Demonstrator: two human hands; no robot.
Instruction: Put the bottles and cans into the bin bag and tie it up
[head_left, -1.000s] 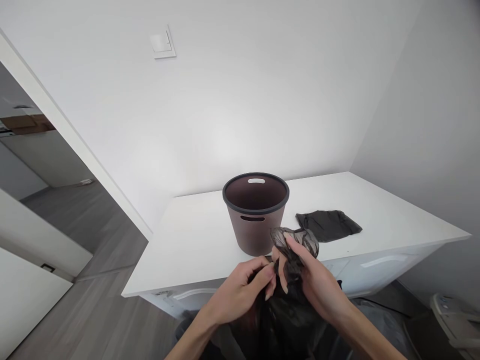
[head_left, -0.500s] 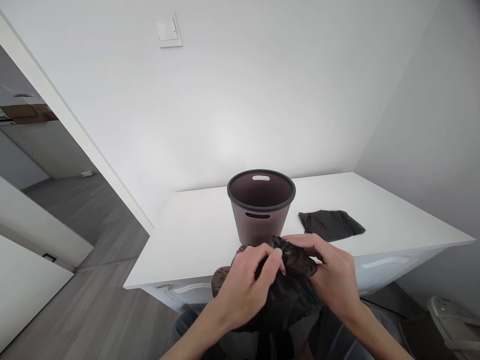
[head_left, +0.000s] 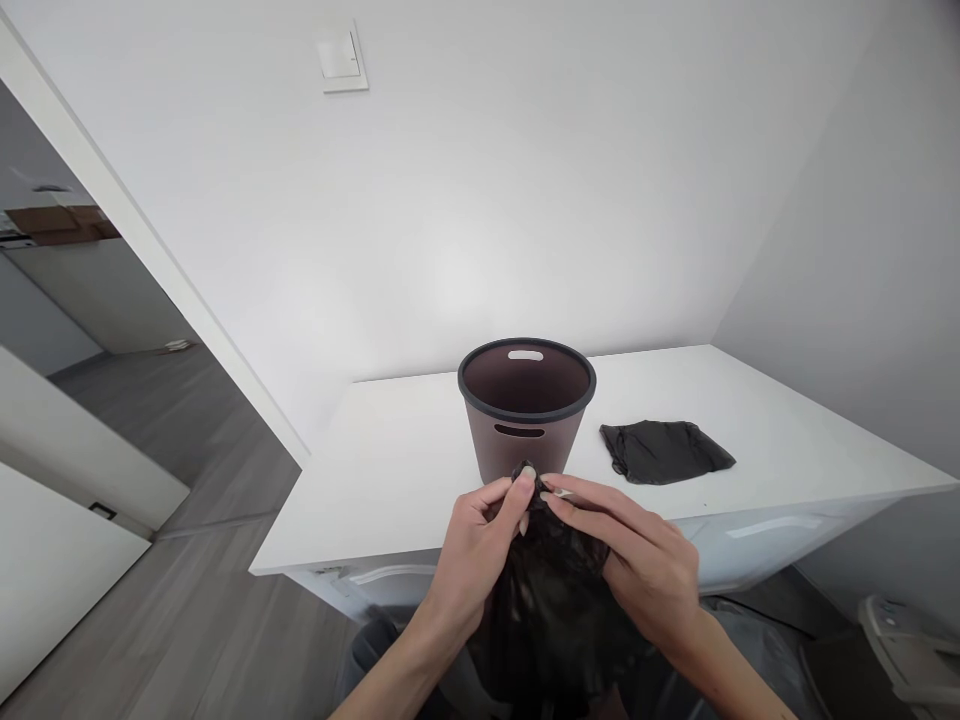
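Both hands pinch the gathered top of a thin black plastic bag (head_left: 555,610), which hangs below them in front of the counter edge. My left hand (head_left: 480,545) is closed, its thumb pressed on the bunched plastic. Fingertips of my right hand (head_left: 637,550) grip the same bunch from the other side, close to the left thumb. Just behind the hands a brown trash bin (head_left: 491,452) with a dark rim and slotted handles stands upright on the counter. To its right lies a flat, folded black plastic bag (head_left: 667,452), apart from both hands.
The white counter (head_left: 375,480) stands against a white wall bearing a light switch (head_left: 341,58). A doorway opens at the left onto a grey floor (head_left: 217,590). At the lower right, a pale appliance-like object (head_left: 911,640) is partly in view.
My hands have drawn together and shifted slightly left at the bag's top. The bag now hangs straighter below them, its left part no longer spread beside my left hand.
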